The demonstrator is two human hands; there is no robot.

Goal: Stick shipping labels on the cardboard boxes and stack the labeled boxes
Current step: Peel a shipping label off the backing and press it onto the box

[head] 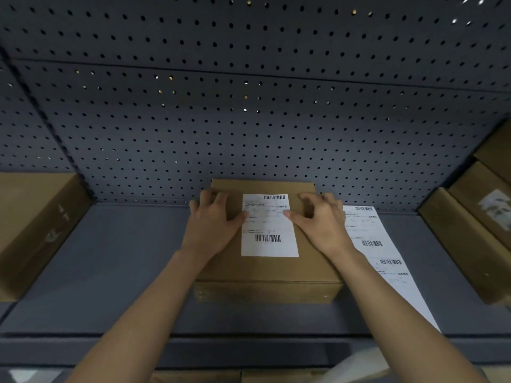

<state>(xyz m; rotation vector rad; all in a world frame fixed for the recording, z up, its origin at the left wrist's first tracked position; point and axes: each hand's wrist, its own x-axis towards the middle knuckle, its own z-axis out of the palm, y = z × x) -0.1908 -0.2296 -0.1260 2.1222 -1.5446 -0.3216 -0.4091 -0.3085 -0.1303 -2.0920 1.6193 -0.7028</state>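
We cannot read the label (269,225); our left hand (213,222) and right hand (322,222) press spread fingers on its box (265,269), on a gray shelf (124,272), pegboard (249,120) behind.

Both bare forearms reach up the view, the left forearm (132,313) from 7 o'clock and the right forearm (401,313) from 5 o'clock. The left hand (213,219) and right hand (318,219) lie palm-down, side by side and apart. Their bent fingers point to 12 o'clock. The left thumb stretches toward 3 o'clock, the right toward 9 o'clock.
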